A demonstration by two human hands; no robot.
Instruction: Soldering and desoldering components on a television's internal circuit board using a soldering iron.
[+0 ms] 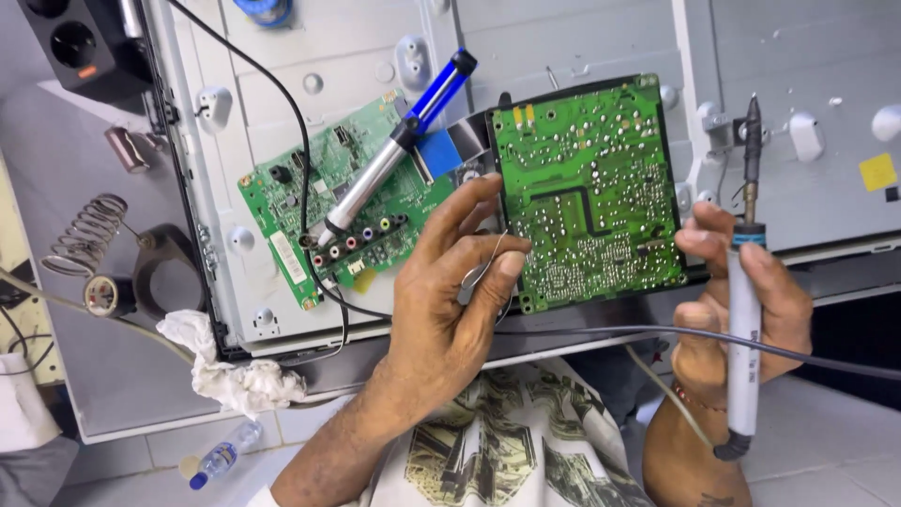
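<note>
A green circuit board [589, 188] lies solder side up on the grey metal back panel [526, 47]. My left hand [450, 291] rests at its left edge and pinches a thin solder wire [496, 252] between thumb and fingers. My right hand [741, 300] grips a soldering iron [746, 319] with a pale handle. The iron's tip [753, 122] points up and away, to the right of the board and off it.
A second green board [324, 207] with coloured jacks lies to the left, and a blue and silver desoldering pump [399, 145] rests on it. A coiled iron stand [89, 235], a crumpled white cloth [225, 371] and a small bottle [223, 455] sit at the left. A black cable [601, 330] crosses in front.
</note>
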